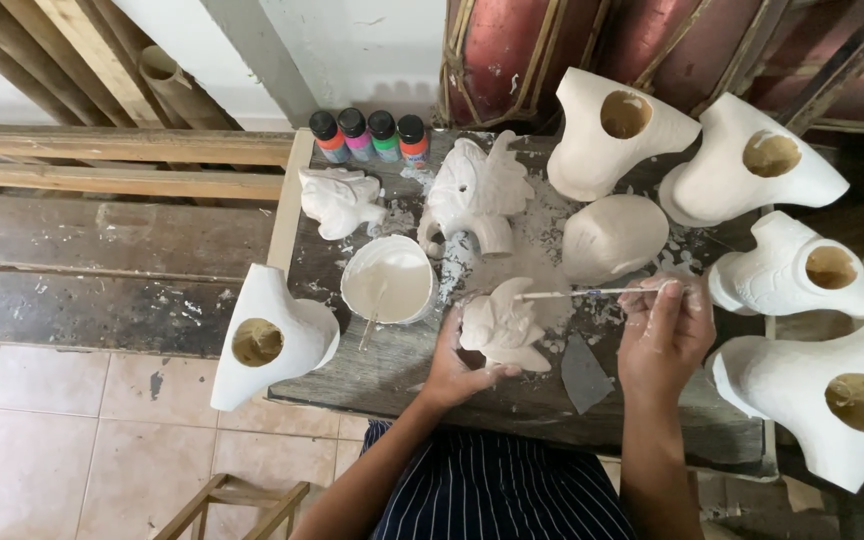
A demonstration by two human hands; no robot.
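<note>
Item in hand: small white bird-shaped figurine (502,328), unpainted apart from a white coat, held just above the worn dark wooden table (452,375) near its front edge, beside the bowl.
Left hand (457,362): closed around the figurine's base from below and from the left, fingers wrapped under it, thumb at the front.
Right hand (664,335): pinched shut on a thin paintbrush (577,294); the brush lies nearly level, its tip touching the figurine's upper side.
Handling, judged: looks like cast plaster or clay, so rigid, brittle and fairly light; the wing and tail edges look thin and likely to chip. Fresh white coating would make it slick and easy to smudge. Best taken by the thick base, as now, not by the projecting parts.
Paint source: round white bowl (389,280) of white liquid, left of the figurine, a stick resting in it.
Containers: four small paint bottles (370,136) in a row at the table's far edge, black caps, bands of red, pink, green and orange; their print is too small to make out.
Other castings: a smaller figurine (340,200) and a larger winged one (477,192) behind the bowl; a smooth rounded piece (612,237) to the right.
Large hollow white forms (620,135): several with round openings, ringed along the table's right side, one more at the left corner (270,338).
Surface: splashed with white; a grey shard (584,375) lies near the right wrist.
</note>
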